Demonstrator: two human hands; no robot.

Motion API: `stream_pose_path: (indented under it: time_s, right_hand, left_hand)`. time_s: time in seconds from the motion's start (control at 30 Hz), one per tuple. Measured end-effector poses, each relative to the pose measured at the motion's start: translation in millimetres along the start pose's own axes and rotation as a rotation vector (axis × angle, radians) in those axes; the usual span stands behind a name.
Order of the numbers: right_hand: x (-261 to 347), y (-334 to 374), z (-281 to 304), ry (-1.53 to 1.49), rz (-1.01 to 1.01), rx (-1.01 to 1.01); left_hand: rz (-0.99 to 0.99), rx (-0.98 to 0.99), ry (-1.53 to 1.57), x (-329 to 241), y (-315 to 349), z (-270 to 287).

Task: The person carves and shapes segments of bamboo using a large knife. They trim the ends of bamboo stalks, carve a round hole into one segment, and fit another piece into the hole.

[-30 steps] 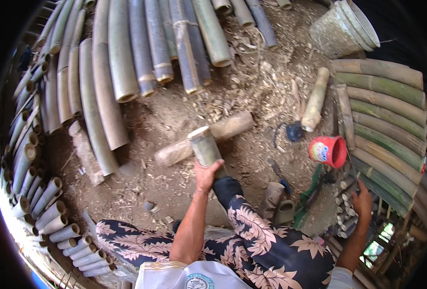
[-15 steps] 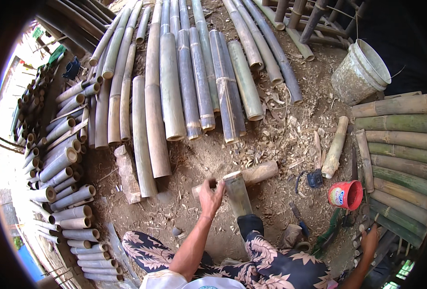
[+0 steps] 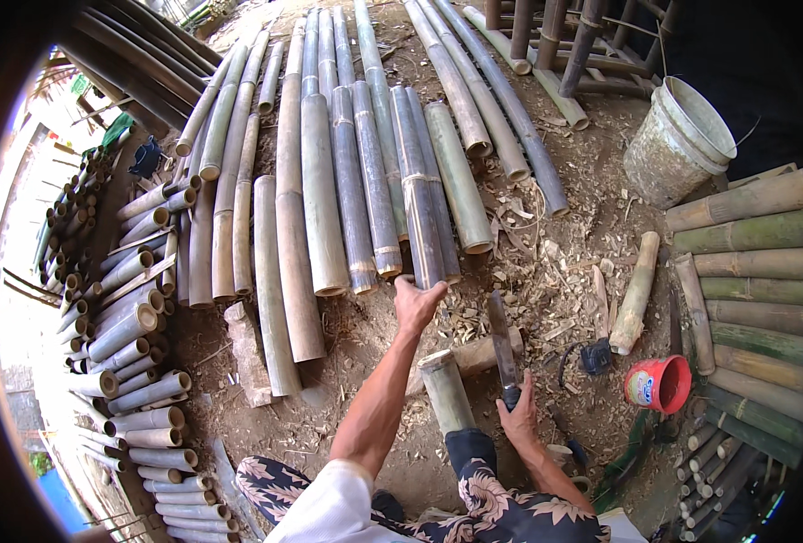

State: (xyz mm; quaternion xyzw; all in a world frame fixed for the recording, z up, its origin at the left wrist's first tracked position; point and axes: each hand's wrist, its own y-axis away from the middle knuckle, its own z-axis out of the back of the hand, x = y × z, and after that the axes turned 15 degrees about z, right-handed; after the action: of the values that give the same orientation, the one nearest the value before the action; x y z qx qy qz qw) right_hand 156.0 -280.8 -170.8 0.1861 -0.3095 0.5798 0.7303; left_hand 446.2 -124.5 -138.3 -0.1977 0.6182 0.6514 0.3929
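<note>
My left hand (image 3: 417, 306) reaches forward and closes on the near end of a dark bamboo pole (image 3: 417, 195) in the row ahead of me. My right hand (image 3: 521, 414) grips the dark handle of a machete (image 3: 502, 342), its blade pointing up and away from me. Left of the blade, a short bamboo piece (image 3: 447, 391) is propped against a log (image 3: 478, 356) lying across the ground. The lower end of that piece meets a dark cloth (image 3: 470, 444) by my patterned trouser leg.
More bamboo poles (image 3: 325, 199) lie side by side ahead. Cut tubes (image 3: 134, 330) are stacked at left, and split lengths (image 3: 755, 262) at right. A dirty bucket (image 3: 673, 145), a red tub (image 3: 657, 385) and a stripped bamboo piece (image 3: 635, 291) stand or lie on chip-strewn soil.
My left hand has gone from beside the short bamboo piece forward to the pole's end. My right hand has come from the far right to the middle, now with the machete plainly showing.
</note>
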Motion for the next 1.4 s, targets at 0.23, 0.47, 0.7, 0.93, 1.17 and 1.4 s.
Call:
stream_pose_path:
  time_s: [0.23,0.47,0.7,0.93,1.17,1.4]
  right_hand:
    - [83.1,-89.0,24.9,-1.274,-0.329,-0.004]
    - [121.2,-95.2,1.3,-1.206,-0.035,0.377]
    - [151.9,-24.5,-5.1,-0.433,0.429,0.739]
    - [7.4,-24.1,-19.1,0.115,0.058,0.126]
    - [-32.8,-10.1,-25.2,-0.211,-0.199,0.258]
    - [22.1,-31.7,47.2,-0.508,-0.34,0.213]
  left_hand:
    - [0.459,0.801,1.0,53.9,178.2,14.6]
    - [0.312,0.316,0.306,68.6,177.6,80.9]
    - [-0.048,0.038,0.281,-7.0,102.6,122.3]
    - [-0.309,-0.273,0.291,30.7,150.6,122.2]
    - [-0.681,-0.111,0.797,17.5,270.1,143.8]
    - [-0.992,-0.095,0.448,0.5,310.5,111.8]
